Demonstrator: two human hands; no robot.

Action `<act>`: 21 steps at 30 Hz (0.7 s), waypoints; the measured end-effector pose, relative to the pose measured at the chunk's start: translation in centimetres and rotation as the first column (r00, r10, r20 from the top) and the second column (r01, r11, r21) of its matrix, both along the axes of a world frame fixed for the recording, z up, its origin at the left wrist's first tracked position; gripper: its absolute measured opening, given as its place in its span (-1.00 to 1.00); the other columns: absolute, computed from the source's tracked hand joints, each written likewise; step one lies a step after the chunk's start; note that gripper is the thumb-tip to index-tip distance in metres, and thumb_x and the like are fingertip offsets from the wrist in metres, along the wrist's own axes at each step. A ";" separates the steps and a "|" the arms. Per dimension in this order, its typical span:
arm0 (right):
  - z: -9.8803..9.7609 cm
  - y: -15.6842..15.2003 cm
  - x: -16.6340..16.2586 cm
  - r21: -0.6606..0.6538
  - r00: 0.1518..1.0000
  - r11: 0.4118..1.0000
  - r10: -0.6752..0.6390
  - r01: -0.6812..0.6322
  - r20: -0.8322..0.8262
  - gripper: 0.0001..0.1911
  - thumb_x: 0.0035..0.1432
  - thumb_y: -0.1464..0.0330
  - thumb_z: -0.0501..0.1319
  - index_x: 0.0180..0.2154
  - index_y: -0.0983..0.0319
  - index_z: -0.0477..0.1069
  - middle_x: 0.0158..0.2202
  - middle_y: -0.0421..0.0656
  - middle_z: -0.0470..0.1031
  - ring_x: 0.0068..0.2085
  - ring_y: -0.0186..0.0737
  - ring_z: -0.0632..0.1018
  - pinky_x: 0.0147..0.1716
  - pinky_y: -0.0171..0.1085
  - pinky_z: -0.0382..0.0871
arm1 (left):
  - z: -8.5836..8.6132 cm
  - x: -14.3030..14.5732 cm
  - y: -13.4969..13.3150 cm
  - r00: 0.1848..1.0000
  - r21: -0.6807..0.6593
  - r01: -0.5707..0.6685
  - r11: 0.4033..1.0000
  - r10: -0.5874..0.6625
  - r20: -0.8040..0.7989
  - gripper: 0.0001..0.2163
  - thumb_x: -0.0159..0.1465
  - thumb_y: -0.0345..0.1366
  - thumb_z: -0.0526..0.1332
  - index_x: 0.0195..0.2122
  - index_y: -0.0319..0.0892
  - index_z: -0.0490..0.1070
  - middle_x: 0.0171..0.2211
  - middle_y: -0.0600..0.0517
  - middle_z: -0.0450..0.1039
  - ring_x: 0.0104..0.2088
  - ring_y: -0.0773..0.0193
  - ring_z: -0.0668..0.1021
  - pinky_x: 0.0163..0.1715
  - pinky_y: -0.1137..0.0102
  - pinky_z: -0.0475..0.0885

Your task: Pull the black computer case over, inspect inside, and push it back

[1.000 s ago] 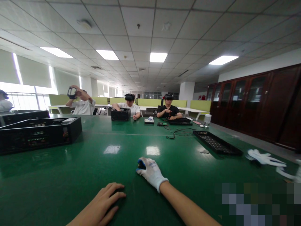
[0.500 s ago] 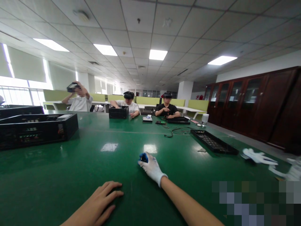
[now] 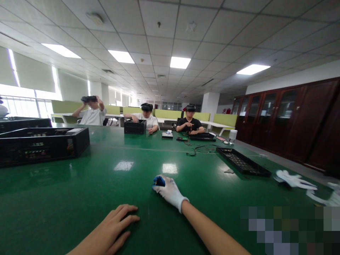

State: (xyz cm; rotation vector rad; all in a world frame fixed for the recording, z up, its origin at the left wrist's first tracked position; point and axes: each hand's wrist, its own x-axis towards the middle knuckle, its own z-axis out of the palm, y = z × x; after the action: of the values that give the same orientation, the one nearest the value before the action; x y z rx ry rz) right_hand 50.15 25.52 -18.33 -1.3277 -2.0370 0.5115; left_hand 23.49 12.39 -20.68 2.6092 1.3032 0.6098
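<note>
Blue small object (image 3: 159,181) sits in the fingertips of my right hand (image 3: 170,191), which wears a white glove and is curled closed around it, out on the green table (image 3: 79,184) ahead of me. What the object is I cannot tell; only a blue tip shows past the glove. My left hand (image 3: 117,226) is bare and lies flat on the table, palm down, fingers spread and holding nothing, nearer to me than the gloved hand and to its left. Taking the gloved hand as landmark: a black open case (image 3: 39,145) stands well off to its far left, a black tray (image 3: 243,162) lies off to its far right, and loose white gloves (image 3: 294,180) lie beyond that tray, further right. Three people sit at the table's far end.
</note>
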 end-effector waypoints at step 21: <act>-0.1 1.8 1.3 0.037 0.977 0.985 -0.162 0.169 -0.140 -0.71 0.18 0.24 0.25 -0.07 0.16 0.53 -0.13 -0.10 0.62 -0.06 -0.04 0.58 -0.03 -0.18 0.38 | 0.7 0.1 -0.4 0.999 0.108 -0.005 0.994 0.010 -0.047 -0.63 0.43 -0.26 0.09 0.24 0.19 0.30 0.30 0.11 0.31 0.31 0.10 0.35 0.29 0.14 0.36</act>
State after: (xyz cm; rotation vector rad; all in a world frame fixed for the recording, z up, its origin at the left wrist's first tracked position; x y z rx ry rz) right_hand 51.45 27.34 -18.40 -1.3806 -1.7991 0.4616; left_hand 23.61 12.01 -19.98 2.7223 1.3305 0.6400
